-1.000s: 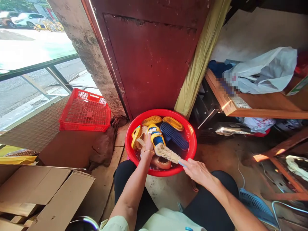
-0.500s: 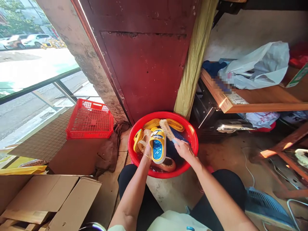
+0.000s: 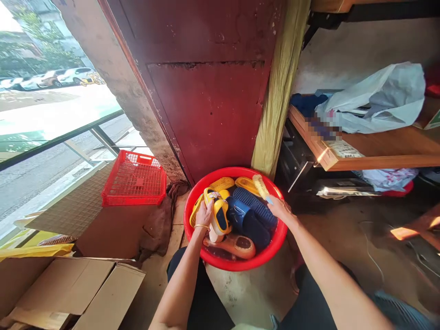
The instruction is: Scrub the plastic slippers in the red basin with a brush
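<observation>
My left hand is closed on a small yellow-and-white slipper, held tilted over the left part of a red basin. My right hand grips the blue handle of a scrubbing brush, its pale bristles above the basin's right rim. Inside the basin lie dark blue slippers, a tan shoe near the front, and yellow soles along the back. Water shows around them. My fingertips on the slipper are partly hidden.
Left of the basin stand a red plastic crate and an opened cardboard box. A dark red door rises behind. At right, a wooden shelf carries a white plastic bag.
The left hand has turned the slipper over sideways, so its blue insole no longer faces up. The right hand has moved the brush away to the right, exposing the dark blue slippers.
</observation>
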A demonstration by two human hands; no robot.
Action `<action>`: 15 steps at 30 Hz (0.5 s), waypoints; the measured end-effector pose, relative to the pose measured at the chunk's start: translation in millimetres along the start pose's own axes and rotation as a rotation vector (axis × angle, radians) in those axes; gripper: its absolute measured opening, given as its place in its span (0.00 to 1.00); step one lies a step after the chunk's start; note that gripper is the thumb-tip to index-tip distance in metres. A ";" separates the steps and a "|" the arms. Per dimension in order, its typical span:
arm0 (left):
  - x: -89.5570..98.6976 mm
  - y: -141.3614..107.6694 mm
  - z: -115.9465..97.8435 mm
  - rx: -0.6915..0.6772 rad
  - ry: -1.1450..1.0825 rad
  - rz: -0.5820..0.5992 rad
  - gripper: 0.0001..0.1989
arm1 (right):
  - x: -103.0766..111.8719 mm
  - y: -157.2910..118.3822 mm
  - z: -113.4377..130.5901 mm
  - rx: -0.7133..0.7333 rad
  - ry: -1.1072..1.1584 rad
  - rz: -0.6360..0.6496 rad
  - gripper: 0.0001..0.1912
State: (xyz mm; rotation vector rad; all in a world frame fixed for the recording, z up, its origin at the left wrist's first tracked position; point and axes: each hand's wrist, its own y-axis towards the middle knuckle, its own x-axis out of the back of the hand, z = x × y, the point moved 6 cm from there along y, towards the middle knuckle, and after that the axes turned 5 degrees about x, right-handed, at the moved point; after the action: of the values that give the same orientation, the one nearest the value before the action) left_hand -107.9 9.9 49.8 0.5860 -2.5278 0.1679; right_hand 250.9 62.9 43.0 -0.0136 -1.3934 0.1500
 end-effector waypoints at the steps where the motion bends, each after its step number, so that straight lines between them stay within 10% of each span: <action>1: -2.6 2.6 8.4 0.024 0.011 -0.007 0.19 | 3.1 9.2 3.0 0.029 -0.004 -0.002 0.27; 7: 0.8 4.7 -21.3 -0.258 0.090 -0.271 0.32 | -4.5 27.9 19.9 0.118 -0.048 0.017 0.18; 11: -56.6 21.8 -69.6 -0.442 -0.038 0.130 0.24 | -24.7 -1.1 14.6 0.137 -0.061 0.077 0.18; 15: -140.8 48.8 -79.0 -0.203 -0.053 0.424 0.19 | -30.6 -34.2 -8.3 0.168 -0.046 0.119 0.17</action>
State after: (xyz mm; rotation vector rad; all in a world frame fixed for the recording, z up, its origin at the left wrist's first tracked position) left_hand 15.4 124.7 42.5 -0.0302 -2.6482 0.0460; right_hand 257.2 26.2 14.9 0.0465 -1.4226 0.3676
